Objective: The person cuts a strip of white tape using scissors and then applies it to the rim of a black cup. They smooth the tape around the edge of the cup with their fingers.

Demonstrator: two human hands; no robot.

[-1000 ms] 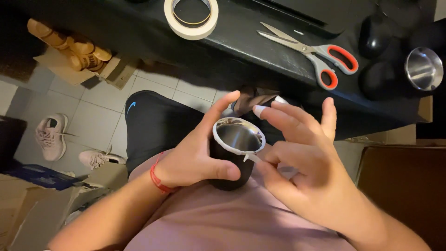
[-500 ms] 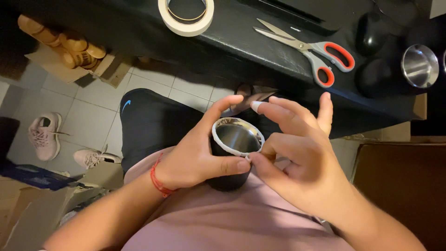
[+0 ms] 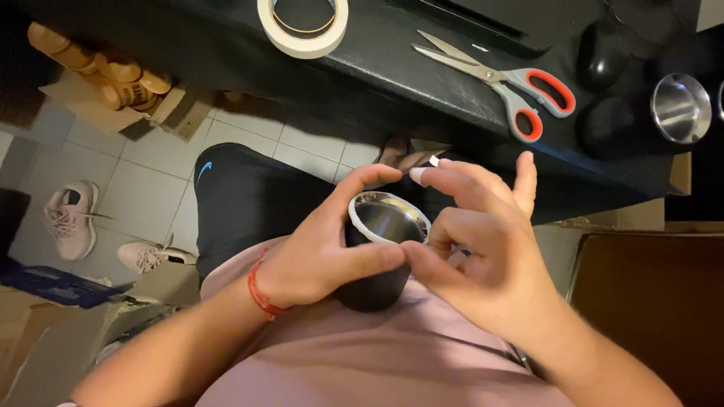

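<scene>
Black on the outside and bright steel within, the cup (image 3: pixel 381 252) sits above the person's lap, close to the chest, in front of the pink shirt (image 3: pixel 354 354). A white band runs round its rim.

Left hand (image 3: pixel 317 252): fingers curled round the cup wall, thumb laid across the near side, index finger arched over the far rim. Grip is closed and firm on the cup. A red cord bracelet (image 3: pixel 258 290) circles that wrist.

Right hand (image 3: pixel 475 249): thumb and 1 bent finger pinched at the near right edge of the rim, touching the white band; the remaining fingers are spread and raised above the cup. A white strip (image 3: pixel 419 175) clings to 1 raised fingertip. Whether the pinch actually holds the band cannot be told.

Surroundings: the black tabletop (image 3: pixel 392 60) beyond carries a roll of white tape (image 3: pixel 303 26), red-handled scissors (image 3: pixel 501 79) and another steel-lined cup (image 3: pixel 679 107). 2 pink shoes (image 3: pixel 72 222) lie on the tiled floor at left.
</scene>
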